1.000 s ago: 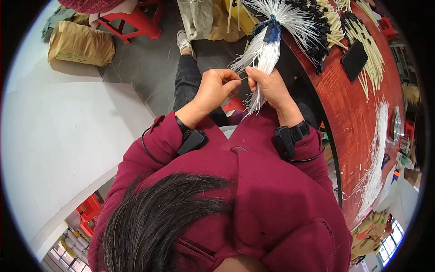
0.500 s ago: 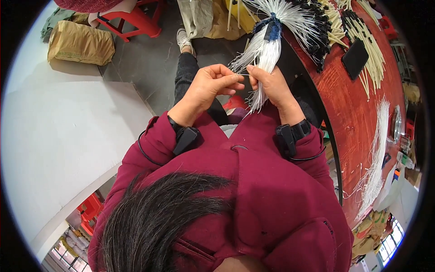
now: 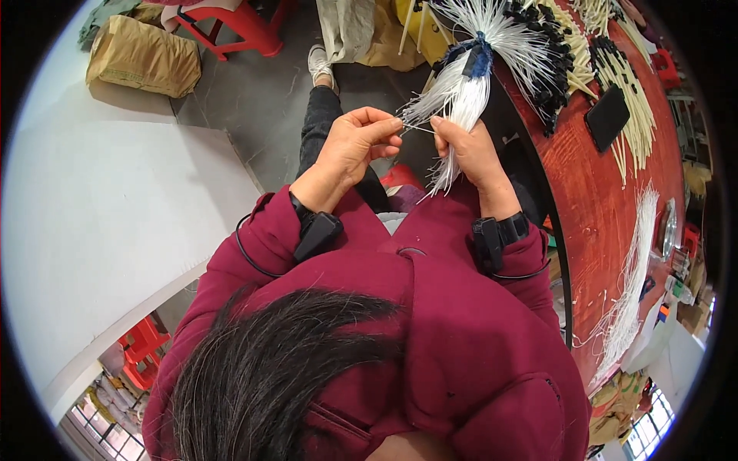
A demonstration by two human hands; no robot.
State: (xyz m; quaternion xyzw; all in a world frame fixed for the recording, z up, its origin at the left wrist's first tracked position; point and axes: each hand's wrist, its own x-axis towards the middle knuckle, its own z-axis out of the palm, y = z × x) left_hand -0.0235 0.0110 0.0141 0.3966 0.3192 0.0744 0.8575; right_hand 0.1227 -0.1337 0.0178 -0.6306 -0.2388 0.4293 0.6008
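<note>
A bundle of thin white cords, tied at its middle with a dark blue cloth strip, hangs over the edge of the red table toward my lap. My right hand is closed around its lower part, thumb on top. One thin white strand runs from there across a short gap to my left hand. The left thumb and forefinger pinch the strand's end, the other fingers curling loosely below. Whatever sits between those fingertips is too small to make out.
On the red table at right lie a black phone, cream sticks with black ends and a long heap of white cords. A white tabletop spreads to my left. A brown paper bag and red stool stand ahead.
The view has shifted slightly. My left hand is still pinching, with its fingertips a little farther from my right hand, and the strand between them now slants. The right hand keeps its hold.
</note>
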